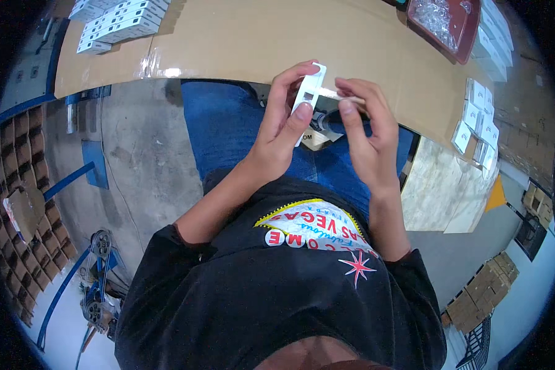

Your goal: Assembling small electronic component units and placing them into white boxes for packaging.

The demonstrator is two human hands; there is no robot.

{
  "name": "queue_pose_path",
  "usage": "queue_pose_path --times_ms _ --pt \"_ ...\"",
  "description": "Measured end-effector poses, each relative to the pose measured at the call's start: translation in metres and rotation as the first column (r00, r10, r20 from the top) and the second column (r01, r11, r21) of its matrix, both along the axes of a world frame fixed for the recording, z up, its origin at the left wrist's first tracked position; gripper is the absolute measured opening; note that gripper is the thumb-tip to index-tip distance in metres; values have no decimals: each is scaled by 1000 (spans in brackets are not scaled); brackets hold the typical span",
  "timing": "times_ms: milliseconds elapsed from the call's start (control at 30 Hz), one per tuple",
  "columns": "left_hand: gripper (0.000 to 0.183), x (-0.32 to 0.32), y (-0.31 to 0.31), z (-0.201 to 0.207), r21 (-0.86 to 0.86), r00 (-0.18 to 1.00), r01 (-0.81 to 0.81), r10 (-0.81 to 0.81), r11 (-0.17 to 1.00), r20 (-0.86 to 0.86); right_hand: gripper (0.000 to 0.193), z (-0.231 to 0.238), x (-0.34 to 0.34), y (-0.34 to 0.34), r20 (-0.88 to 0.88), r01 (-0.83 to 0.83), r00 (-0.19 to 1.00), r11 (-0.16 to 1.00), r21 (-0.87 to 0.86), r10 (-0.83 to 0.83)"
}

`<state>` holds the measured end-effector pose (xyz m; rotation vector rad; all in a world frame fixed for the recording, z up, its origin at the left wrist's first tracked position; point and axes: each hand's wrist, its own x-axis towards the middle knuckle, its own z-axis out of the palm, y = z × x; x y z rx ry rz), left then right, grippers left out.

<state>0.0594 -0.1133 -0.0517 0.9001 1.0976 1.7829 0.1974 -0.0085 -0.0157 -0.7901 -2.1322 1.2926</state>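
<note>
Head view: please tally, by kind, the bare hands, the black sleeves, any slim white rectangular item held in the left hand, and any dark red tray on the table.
Bare hands: 2 (left hand, right hand)
Black fabric sleeves: 2 (left sleeve, right sleeve)
Slim white rectangular item: 1
Dark red tray: 1
Total: 6
</note>
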Motion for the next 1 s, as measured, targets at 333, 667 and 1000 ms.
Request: queue_pose_path --times_ms 333,667,1000 --pt "66 13 -3 12 -24 974 96 -89 995 209 14 -10 -24 -2 -356 48 933 962 268 52" --pt "68 24 -3 19 -147 888 188 -104 971 448 30 -14 -41 -3 -435 74 897 939 335 85" --pt "59 12 1 7 -288 893 286 -145 914 427 33 -16 -44 -11 -385 75 919 919 386 87"
